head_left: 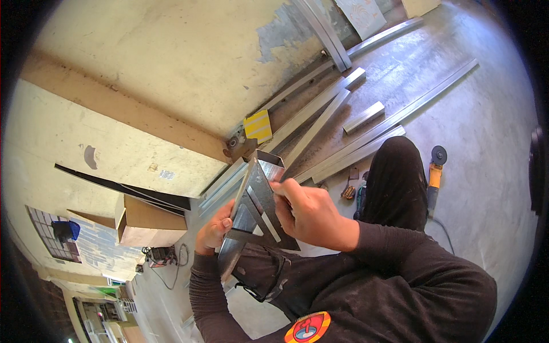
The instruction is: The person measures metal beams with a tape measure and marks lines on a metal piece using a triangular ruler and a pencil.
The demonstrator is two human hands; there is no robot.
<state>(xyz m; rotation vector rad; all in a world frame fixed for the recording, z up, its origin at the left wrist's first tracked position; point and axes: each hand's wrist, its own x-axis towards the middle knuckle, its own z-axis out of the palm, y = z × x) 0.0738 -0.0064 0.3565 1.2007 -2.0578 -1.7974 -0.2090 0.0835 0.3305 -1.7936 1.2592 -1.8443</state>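
Note:
A square metal tube (271, 170) with an open far end slants up in front of me. Against its face lies a dark triangular set square (264, 193) with a long slot cut in it. My left hand (216, 230) is closed round the tube's left side, its thumb by the edge of the square. At the square's right edge, near the tube's open end, my right hand (313, 212) is closed in a pinch. Whatever its fingers may hold is hidden.
A yellow angle grinder (436, 176) with a cord lies on the floor beyond my bent knee (396, 177). Several metal profiles (394, 117) spread across the floor ahead. To the left stand a wall (126, 137), a cardboard box (153, 220) and a corded machine (161, 255).

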